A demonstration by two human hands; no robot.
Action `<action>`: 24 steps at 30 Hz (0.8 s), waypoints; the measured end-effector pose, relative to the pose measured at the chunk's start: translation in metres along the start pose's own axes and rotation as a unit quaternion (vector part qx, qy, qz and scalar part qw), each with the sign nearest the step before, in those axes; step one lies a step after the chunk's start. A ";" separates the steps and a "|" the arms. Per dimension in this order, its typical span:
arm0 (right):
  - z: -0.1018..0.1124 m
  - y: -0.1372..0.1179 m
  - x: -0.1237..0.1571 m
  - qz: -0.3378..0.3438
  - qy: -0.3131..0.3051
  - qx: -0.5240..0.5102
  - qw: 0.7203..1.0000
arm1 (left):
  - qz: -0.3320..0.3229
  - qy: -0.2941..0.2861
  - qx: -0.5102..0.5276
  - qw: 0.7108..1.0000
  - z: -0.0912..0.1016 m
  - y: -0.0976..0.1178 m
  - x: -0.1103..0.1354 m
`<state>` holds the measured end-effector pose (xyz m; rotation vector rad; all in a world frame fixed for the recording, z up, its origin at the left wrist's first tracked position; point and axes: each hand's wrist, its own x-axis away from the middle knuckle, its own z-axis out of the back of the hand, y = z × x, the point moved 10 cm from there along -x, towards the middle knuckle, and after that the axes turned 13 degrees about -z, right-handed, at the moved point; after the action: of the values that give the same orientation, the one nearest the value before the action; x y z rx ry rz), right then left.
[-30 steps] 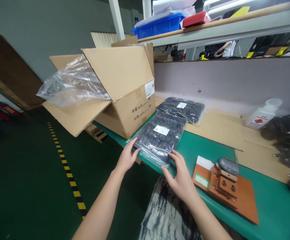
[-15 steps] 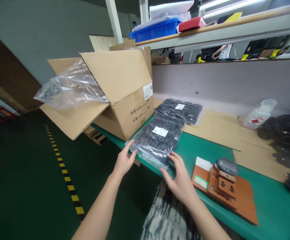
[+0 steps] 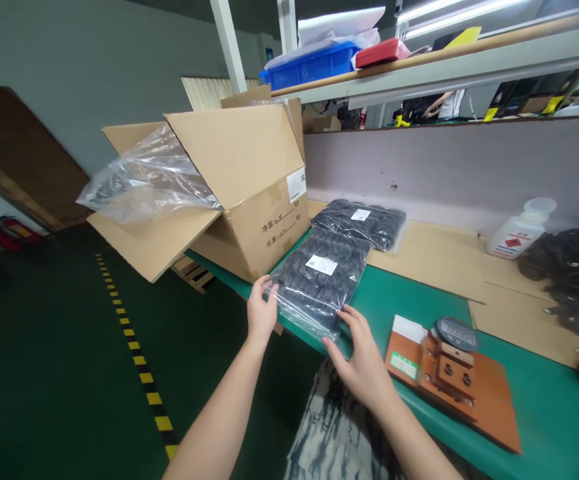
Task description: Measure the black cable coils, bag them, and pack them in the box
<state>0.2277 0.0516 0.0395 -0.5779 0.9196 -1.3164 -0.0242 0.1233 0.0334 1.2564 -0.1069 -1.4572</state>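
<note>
A clear plastic bag of black coiled parts (image 3: 314,283), with a white label, lies flat by the front edge of the green bench. At the bag's front left corner, my left hand (image 3: 262,312) has its thumb and fingers closed on the loose plastic. My right hand (image 3: 362,357) is at the front right corner, thumb spread away from the fingers, fingertips touching the bag's side. Behind it, and touching it, lies a second labelled bag of black coiled parts (image 3: 364,227).
An open cardboard box (image 3: 269,223) with a plastic liner (image 3: 144,177) stands to the left. On the right are a digital gauge on an orange base (image 3: 494,393), a white bottle (image 3: 516,230) and dark bagged parts (image 3: 574,267). A shelf (image 3: 449,63) runs above.
My left hand has moved right and slightly up along the bag's front left corner, closing on the plastic. My right hand stays nearly where it was.
</note>
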 end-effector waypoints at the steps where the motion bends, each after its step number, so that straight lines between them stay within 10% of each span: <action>1: 0.000 0.000 0.000 0.002 0.001 -0.001 1.000 | -0.006 -0.002 -0.003 1.000 0.000 0.002 -0.001; 24: -0.003 0.003 0.001 -0.011 -0.008 -0.005 1.000 | -0.090 -0.112 -0.053 0.988 -0.009 0.016 0.011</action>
<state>0.2266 0.0521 0.0354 -0.6064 0.9085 -1.3255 -0.0047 0.1147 0.0332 1.0339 -0.0650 -1.7353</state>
